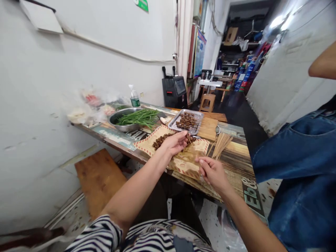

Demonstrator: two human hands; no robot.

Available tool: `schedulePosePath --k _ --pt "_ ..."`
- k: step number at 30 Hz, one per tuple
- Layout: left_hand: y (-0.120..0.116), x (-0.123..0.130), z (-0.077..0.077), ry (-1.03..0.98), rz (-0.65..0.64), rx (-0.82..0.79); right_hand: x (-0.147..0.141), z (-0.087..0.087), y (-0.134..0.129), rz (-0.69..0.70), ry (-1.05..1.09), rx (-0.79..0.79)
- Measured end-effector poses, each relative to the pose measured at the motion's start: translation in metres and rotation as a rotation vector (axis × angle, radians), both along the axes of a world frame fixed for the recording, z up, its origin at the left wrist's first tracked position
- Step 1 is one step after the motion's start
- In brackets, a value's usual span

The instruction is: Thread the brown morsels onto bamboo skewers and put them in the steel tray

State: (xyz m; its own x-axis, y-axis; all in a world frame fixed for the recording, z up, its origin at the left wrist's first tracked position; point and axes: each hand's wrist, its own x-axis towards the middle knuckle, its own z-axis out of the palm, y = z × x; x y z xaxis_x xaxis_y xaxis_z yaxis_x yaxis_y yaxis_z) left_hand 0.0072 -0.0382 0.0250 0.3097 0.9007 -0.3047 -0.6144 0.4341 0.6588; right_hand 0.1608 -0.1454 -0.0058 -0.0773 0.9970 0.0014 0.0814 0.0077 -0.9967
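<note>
My left hand is closed over the patterned sheet with a red-striped edge, its fingertips pinching a small brown food piece. A pile of similar brown pieces lies on the sheet, partly behind that hand. My right hand is closed in a pinch at the sheet's right side. A thin wooden skewer seems to run between the two hands, though it is blurred. Beyond them, a metal tray bears finished skewers of brown pieces. To the right lies a bundle of bare wooden skewers.
A steel bowl of long green beans stands left on the table, near plastic bags and a bottle. A black speaker stands behind. Another person in a denim garment is close on the right.
</note>
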Motion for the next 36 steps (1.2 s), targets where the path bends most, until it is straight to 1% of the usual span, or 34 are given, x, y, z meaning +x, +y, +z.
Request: schedulePosePath --k 4,8,13,18,22,27,30,33,36 --pt "-0.003 0.004 0.003 -0.022 -0.051 0.013 -0.004 0.005 -0.008 0.008 0.184 -0.063" --pt "-0.004 0.006 0.004 -0.041 -0.072 0.013 -0.009 0.003 -0.012 -0.025 0.309 -0.067" --pt "-0.002 0.01 0.002 -0.02 -0.086 0.038 -0.017 -0.007 -0.006 -0.076 0.376 -0.037" --pt "0.003 0.016 -0.002 0.015 -0.1 0.056 -0.019 -0.013 0.006 -0.093 0.375 -0.005" --pt "0.005 0.016 -0.006 0.044 -0.107 0.057 -0.012 -0.014 0.012 -0.068 0.287 0.022" --pt "0.003 0.009 -0.01 0.096 -0.028 0.046 0.002 -0.018 0.005 -0.048 0.135 0.066" --pt "0.0 0.007 -0.01 0.108 -0.008 0.023 0.009 -0.024 0.001 -0.059 -0.019 0.128" --pt "-0.003 0.008 -0.008 0.113 -0.001 0.04 0.015 -0.029 -0.002 -0.114 -0.216 0.24" --pt "-0.006 0.013 -0.005 0.126 0.0 0.085 0.019 -0.03 -0.003 -0.219 -0.394 0.365"
